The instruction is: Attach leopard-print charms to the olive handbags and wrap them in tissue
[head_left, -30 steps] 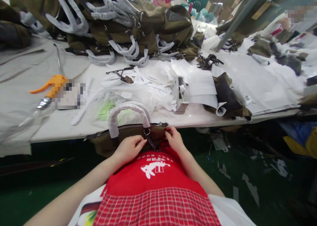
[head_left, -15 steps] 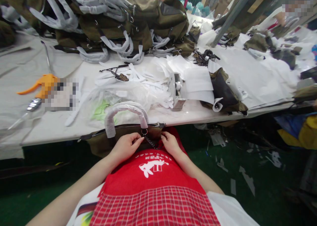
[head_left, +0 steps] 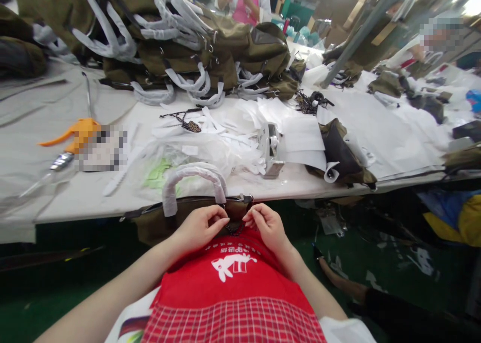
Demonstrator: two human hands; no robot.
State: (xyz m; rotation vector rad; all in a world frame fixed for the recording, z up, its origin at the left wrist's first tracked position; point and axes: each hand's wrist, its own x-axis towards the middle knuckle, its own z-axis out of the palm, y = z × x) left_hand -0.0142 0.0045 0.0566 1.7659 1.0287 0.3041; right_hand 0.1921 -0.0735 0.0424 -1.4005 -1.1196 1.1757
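Note:
An olive-brown handbag [head_left: 160, 222] stands upright against the table's front edge, its zipped top facing me. Its arched handle [head_left: 193, 168] is wrapped in whitish film. At the bag's right end, my left hand [head_left: 205, 227] is closed in a pinch on a dark braided cord [head_left: 235, 230] that hangs in front of the bag. Facing it, my right hand [head_left: 266, 225] pinches at the cord's other side, close to the bag's zip end. The fingers partly hide the cord and the exact grip.
Olive bags [head_left: 233, 42] with wrapped handles are piled at the back. An orange-handled tool [head_left: 84, 131], a clear plastic bag [head_left: 150, 155], a metal tape dispenser [head_left: 271, 152] and white sheets [head_left: 303, 135] lie on the table. A co-worker's leg [head_left: 338, 280] shows at lower right.
My right hand has come up from the bag's side, its fingers now pinched near the cord. My left hand has shifted slightly right. A co-worker's leg has appeared at lower right.

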